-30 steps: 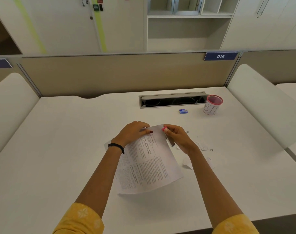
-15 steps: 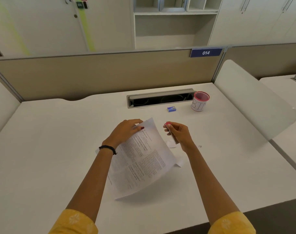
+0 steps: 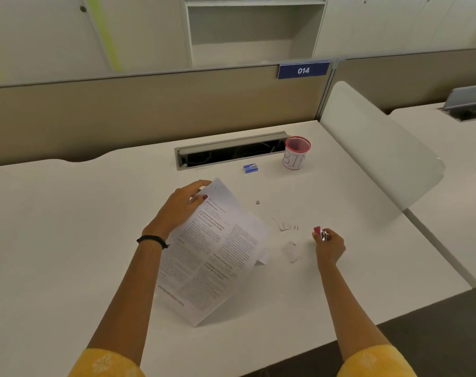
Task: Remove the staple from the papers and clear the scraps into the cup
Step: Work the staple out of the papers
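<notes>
My left hand (image 3: 181,206) grips the top corner of the printed papers (image 3: 218,254) and holds them tilted, with their lower edge near the desk. To the right, my right hand (image 3: 328,244) is closed on a small red and metal staple remover (image 3: 321,233), apart from the papers. Small white paper scraps (image 3: 291,250) and tiny metal staple bits (image 3: 296,227) lie on the desk between the papers and my right hand. One more bit (image 3: 257,202) lies farther back. The white cup (image 3: 295,155) with a red rim stands at the back right.
A small blue staple box (image 3: 250,168) lies left of the cup. An open grey cable slot (image 3: 231,152) runs along the back of the white desk (image 3: 68,240). A white side divider (image 3: 378,148) borders the desk on the right, a beige partition behind.
My right hand has moved away from the papers' corner to the right with the staple remover. My left hand has lifted and tilted the papers. The view has shifted left.
</notes>
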